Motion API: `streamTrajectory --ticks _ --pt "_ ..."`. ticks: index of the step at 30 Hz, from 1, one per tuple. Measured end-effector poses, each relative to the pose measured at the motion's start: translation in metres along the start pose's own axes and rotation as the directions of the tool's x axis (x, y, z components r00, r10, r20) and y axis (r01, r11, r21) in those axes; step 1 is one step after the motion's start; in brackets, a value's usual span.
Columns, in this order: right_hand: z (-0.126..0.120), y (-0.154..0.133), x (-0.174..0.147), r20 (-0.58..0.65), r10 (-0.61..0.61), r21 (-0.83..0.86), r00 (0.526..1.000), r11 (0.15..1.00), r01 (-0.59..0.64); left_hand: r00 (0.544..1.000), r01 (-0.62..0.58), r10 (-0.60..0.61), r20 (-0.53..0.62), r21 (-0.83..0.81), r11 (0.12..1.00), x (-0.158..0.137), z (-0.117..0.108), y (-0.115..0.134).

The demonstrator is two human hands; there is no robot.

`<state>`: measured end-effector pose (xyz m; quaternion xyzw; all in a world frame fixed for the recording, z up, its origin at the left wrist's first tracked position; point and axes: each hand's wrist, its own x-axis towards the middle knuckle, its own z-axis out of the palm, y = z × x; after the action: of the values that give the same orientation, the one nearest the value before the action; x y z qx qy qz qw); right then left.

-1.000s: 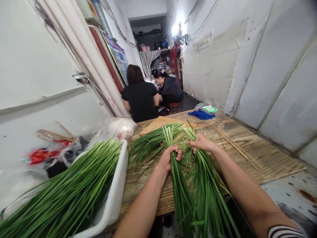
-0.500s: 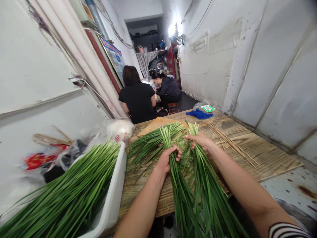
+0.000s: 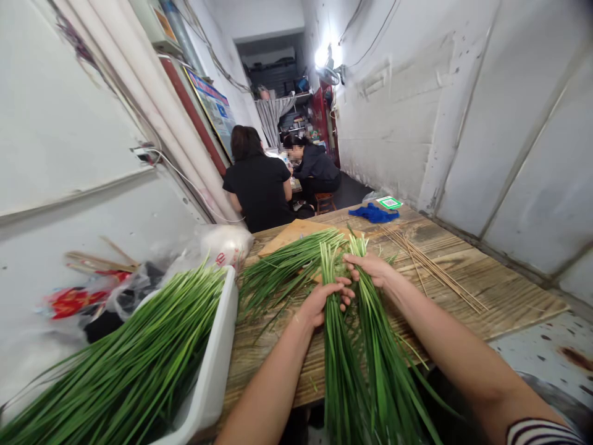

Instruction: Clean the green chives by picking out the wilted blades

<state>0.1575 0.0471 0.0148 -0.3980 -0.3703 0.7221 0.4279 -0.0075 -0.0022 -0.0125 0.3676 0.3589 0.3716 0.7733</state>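
Note:
My left hand (image 3: pixel 328 299) is closed around a bunch of garlic chives (image 3: pixel 340 352), pale stem ends up and green leaves hanging over the table's near edge. Close beside it, my right hand (image 3: pixel 368 269) grips a second bunch of garlic chives (image 3: pixel 389 364), held the same way up. The two bunches nearly touch. Behind my left hand, a pile of chives (image 3: pixel 282 266) lies on the wooden table (image 3: pixel 463 259), pale ends toward the back. Loose trimmings between the hands are mostly hidden.
A white plastic bin (image 3: pixel 217 352) heaped with chives (image 3: pixel 139 346) stands at the left, plastic bags (image 3: pixel 227 244) behind it. Thin sticks (image 3: pixel 435 275), a blue cloth (image 3: pixel 374 213) and a QR code card (image 3: pixel 389 203) lie on the table. Two people (image 3: pixel 257 179) sit beyond.
My left hand has moved right with its bunch, bringing it closer to the bunch in my right hand. The right hand has shifted slightly left.

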Motion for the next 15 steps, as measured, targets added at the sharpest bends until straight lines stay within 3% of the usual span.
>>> streamTrajectory --ticks 7,11,15 --pt "0.001 0.01 0.003 -0.026 -0.05 -0.084 0.998 0.995 0.047 0.993 0.039 -0.042 0.11 0.026 0.999 0.002 0.003 -0.01" --pt "-0.004 0.006 0.004 -0.03 -0.079 -0.098 0.996 0.992 0.076 0.998 -0.025 0.016 -0.069 -0.131 0.991 0.007 0.001 -0.008" --pt "-0.007 -0.001 0.003 0.013 -0.075 -0.009 0.997 0.997 0.075 0.968 -0.064 0.02 -0.251 -0.167 0.984 0.01 -0.003 0.0"
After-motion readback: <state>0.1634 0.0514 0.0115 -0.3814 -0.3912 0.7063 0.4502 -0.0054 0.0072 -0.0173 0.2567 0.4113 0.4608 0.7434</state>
